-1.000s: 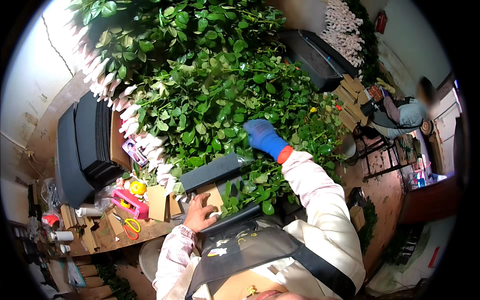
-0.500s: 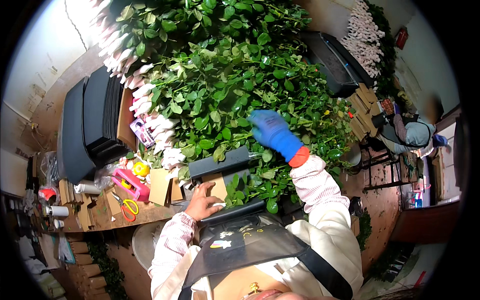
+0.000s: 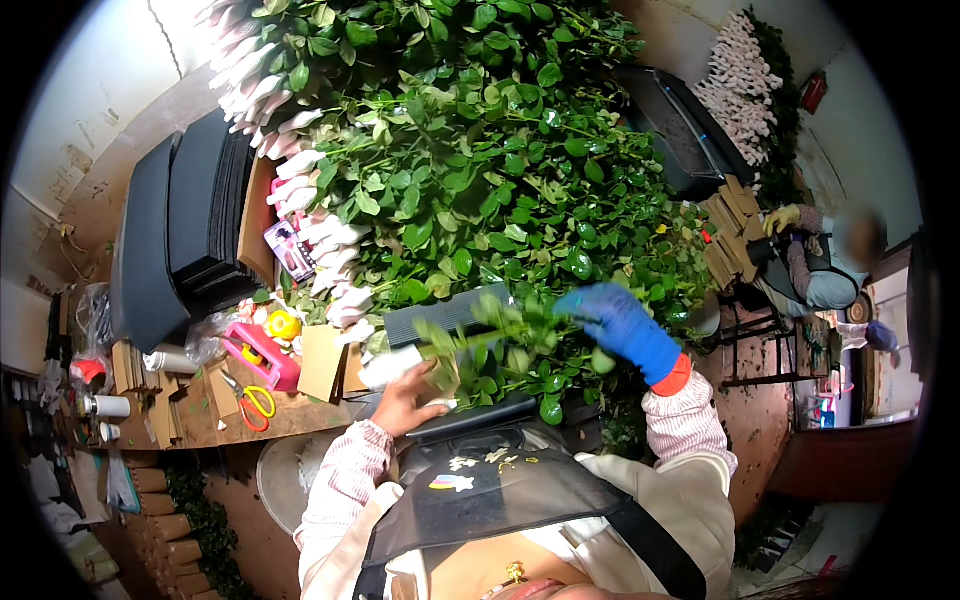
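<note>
A leafy flower stem (image 3: 500,345), smeared by motion, stretches in front of me with its white-sleeved bud (image 3: 390,368) toward the left. Its leafy part runs up to my right hand (image 3: 625,325), in a blue glove with a red cuff, which is closed on the stem. My left hand (image 3: 405,400) is bare and sits just under the white bud, thumb and fingers apart. Beneath the stem lie a dark ridged block (image 3: 445,318) and a rolled black edge (image 3: 475,415). Behind them spreads a big heap of green leafy stems (image 3: 460,190), with white-sleeved buds (image 3: 335,250) along its left side.
Left on the table are orange-yellow scissors (image 3: 250,402), a pink tape dispenser (image 3: 265,355), cardboard pieces (image 3: 322,365) and a stack of black sheets (image 3: 210,205). A black crate (image 3: 680,130) stands at the back right. Another person (image 3: 830,260) works at far right, wearing a yellow glove (image 3: 780,220).
My right hand has drawn back from the heap, toward me and to the right, bringing a leafy stem with it. The stem's white bud now lies by my left hand, which has barely moved.
</note>
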Demonstrator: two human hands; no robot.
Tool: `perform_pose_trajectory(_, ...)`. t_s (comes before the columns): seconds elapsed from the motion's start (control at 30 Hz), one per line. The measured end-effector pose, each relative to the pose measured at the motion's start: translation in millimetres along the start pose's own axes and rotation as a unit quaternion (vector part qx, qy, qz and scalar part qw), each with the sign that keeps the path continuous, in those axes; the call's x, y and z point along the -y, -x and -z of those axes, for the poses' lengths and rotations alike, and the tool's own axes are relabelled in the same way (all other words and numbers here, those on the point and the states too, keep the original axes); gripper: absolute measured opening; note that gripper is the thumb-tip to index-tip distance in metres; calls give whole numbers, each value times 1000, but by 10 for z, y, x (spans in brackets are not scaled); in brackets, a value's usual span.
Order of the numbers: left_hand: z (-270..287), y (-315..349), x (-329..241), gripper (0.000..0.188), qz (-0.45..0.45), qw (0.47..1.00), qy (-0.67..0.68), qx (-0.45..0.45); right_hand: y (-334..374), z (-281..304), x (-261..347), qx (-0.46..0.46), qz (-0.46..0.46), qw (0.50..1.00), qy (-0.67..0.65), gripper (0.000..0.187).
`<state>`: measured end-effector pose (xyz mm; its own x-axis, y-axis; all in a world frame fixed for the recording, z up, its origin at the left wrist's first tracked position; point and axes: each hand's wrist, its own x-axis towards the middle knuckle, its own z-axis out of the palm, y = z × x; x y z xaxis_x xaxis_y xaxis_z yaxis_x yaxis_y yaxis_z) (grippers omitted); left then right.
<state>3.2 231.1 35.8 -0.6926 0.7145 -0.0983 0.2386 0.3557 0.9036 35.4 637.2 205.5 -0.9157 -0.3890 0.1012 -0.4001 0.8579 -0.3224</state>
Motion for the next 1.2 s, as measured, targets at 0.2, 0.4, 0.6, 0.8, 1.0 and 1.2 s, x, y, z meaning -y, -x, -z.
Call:
perform_pose_trajectory(0.2, -13, -18, -63, 84, -40, 994, -98, -37, 691, -1008, -283, 177, -110, 973, 102, 23)
perform_pose_trajectory(0.4, 50, 17, -49, 60, -43, 985, -166, 6, -160, -487, -120, 63, -192, 977, 76, 21)
perform_pose_trajectory(0.6, 65, -95, -123, 58, -61, 979, -195, 21, -831, -1257, -982, -121, -148, 943, 272, 20)
perform_pose_trajectory(0.8, 33, -22, -69, 58, -34, 987, -156, 1, -805, -466, -855, -21, -97, 994, 47, 29)
perform_pose_trajectory(1.0, 45, -55, -193, 56, -53, 979, -195, 14, -646, 3, -497, -296, 5, 954, 46, 42)
perform_pose_trajectory(1.2, -19, -15, -51, 37, -48, 982, -180, -9, -724, 185, 209, -208, 140, 962, 107, 32)
